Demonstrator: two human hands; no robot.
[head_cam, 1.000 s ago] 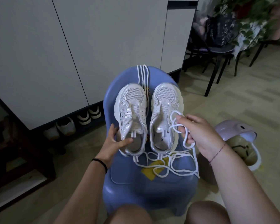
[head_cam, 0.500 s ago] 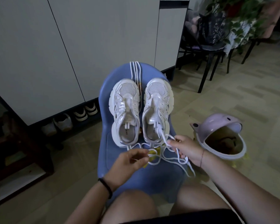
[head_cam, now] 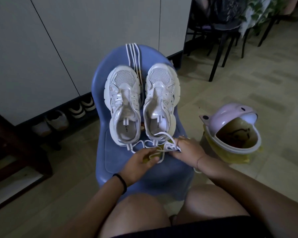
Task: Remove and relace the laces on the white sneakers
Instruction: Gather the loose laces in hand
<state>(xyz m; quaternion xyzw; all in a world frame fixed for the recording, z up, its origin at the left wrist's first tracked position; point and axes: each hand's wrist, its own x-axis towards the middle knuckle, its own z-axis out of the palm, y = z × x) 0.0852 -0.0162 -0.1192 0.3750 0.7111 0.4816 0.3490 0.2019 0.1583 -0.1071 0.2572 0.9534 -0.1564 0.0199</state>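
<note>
Left hand (head_cam: 141, 162) off the heel, right hand (head_cam: 187, 150) lowered; both sets of fingers now clamped on the loose lace (head_cam: 169, 147) between them. White sneakers (head_cam: 122, 100) just beyond the fingertips, stripped bare. Probably hunting an end to start relacing.

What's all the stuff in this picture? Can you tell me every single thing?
sneakers: two, white, no laces in, side by side on the stool
loose lace: one, white, tangled at the stool's near edge by the heels
folded lace: one, white, draped over the stool's far edge
stool: one, blue, middle of the floor
bin: one, pink lid and yellow bag, on the floor to the right
cabinet: one, white, behind on the left
shoes: a few, pale, under the cabinet
chairs: count unclear, dark, far right
left hand: one, black wristband, pinches the loose lace
right hand: one, holds the loose lace
</note>
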